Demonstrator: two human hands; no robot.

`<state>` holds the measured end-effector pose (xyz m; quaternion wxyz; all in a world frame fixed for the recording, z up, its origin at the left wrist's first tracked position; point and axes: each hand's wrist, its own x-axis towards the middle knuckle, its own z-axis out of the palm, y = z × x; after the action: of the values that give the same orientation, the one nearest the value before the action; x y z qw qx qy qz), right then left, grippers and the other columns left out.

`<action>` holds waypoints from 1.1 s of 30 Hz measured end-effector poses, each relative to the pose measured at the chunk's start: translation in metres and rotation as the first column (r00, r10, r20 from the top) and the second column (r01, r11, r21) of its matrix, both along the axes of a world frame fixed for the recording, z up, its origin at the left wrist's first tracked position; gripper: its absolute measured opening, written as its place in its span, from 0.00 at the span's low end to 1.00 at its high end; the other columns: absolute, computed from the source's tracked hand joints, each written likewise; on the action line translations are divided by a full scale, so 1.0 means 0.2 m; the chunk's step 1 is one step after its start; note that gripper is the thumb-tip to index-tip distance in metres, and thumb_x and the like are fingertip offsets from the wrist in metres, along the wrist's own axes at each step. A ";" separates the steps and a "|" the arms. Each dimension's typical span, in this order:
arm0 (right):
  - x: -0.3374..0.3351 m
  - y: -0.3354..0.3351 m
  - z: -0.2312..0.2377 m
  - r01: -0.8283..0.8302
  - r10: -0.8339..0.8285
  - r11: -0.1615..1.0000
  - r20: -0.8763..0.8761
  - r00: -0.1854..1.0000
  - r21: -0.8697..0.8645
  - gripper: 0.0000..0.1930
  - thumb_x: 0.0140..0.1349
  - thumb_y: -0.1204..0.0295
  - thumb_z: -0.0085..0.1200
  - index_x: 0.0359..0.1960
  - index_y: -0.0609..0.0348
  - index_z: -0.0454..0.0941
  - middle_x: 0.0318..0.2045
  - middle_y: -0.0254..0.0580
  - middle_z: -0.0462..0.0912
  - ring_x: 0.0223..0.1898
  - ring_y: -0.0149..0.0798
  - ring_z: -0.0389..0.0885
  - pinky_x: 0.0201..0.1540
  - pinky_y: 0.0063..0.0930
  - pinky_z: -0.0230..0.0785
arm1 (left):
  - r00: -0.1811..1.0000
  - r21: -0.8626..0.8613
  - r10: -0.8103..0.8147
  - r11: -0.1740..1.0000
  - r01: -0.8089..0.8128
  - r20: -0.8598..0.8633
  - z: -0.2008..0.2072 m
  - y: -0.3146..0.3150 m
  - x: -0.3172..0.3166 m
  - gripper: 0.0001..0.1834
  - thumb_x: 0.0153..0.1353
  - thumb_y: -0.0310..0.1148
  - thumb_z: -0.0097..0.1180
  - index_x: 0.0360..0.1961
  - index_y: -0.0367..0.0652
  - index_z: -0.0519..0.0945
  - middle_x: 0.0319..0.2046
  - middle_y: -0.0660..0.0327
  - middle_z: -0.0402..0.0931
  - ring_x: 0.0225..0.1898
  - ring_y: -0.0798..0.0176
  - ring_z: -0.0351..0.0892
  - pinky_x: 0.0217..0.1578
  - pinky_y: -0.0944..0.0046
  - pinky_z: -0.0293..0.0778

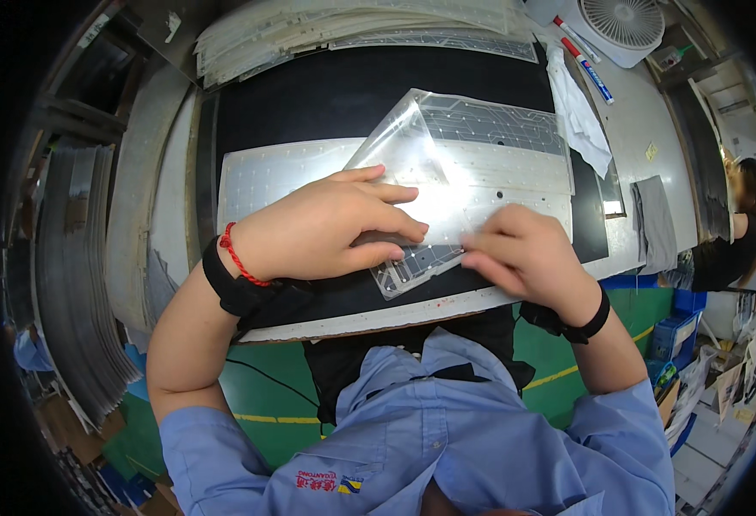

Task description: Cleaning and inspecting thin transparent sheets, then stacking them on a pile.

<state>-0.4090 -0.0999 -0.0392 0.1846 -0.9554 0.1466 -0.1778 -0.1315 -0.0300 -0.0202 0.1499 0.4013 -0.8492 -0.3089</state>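
A clear plastic film sheet (498, 127) printed with fine circuit lines lies slanted over a pale, shiny dotted panel (266, 172). One side of the film is curled over, and light glares off its middle. My left hand (335, 225) rests on the film and panel, fingers spread. At the film's near edge, my right hand (528, 254) has thumb and fingers closed together, slightly blurred, pinching the film's border. The film's near corner (399, 279) sticks out past the panel over the black mat (309, 99).
A stack of similar printed sheets (352, 30) fills the back of the table. At back right are a white fan (623, 26), markers (589, 70) and a white cloth (577, 120). A grey cloth (653, 224) hangs at the right. Tall stacked sheets (77, 258) stand left.
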 end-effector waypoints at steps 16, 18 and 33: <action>0.07 0.07 0.06 0.125 -0.130 0.990 -0.091 0.987 -0.062 0.21 0.53 0.60 0.64 0.46 0.58 0.79 0.31 0.38 0.74 0.33 0.41 0.76 0.30 0.31 0.71 | 1.000 0.013 -0.003 1.000 0.003 0.002 0.01 0.00 -0.01 0.14 0.61 0.33 0.60 0.48 0.46 0.82 0.49 0.64 0.82 0.64 0.52 0.69 0.69 0.43 0.51; 0.01 0.06 0.09 0.066 -0.067 0.998 -0.027 0.997 -0.015 0.17 0.53 0.61 0.64 0.39 0.58 0.80 0.29 0.37 0.73 0.30 0.41 0.75 0.28 0.31 0.70 | 1.000 0.013 0.001 1.000 -0.001 -0.009 0.01 0.00 0.00 0.14 0.61 0.33 0.60 0.48 0.46 0.82 0.49 0.64 0.82 0.64 0.52 0.69 0.69 0.43 0.51; 0.08 0.07 0.01 0.275 -0.276 0.961 -0.029 0.961 -0.044 0.13 0.55 0.65 0.63 0.39 0.55 0.78 0.28 0.37 0.73 0.30 0.39 0.76 0.28 0.32 0.70 | 1.000 0.060 0.009 0.998 -0.011 0.025 0.02 -0.02 -0.02 0.14 0.60 0.33 0.60 0.48 0.47 0.82 0.49 0.65 0.82 0.65 0.52 0.68 0.68 0.42 0.50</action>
<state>-0.3928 -0.0864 -0.0365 0.1367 -0.9321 0.2777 -0.1879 -0.1356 -0.0340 -0.0161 0.1288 0.4136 -0.8394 -0.3283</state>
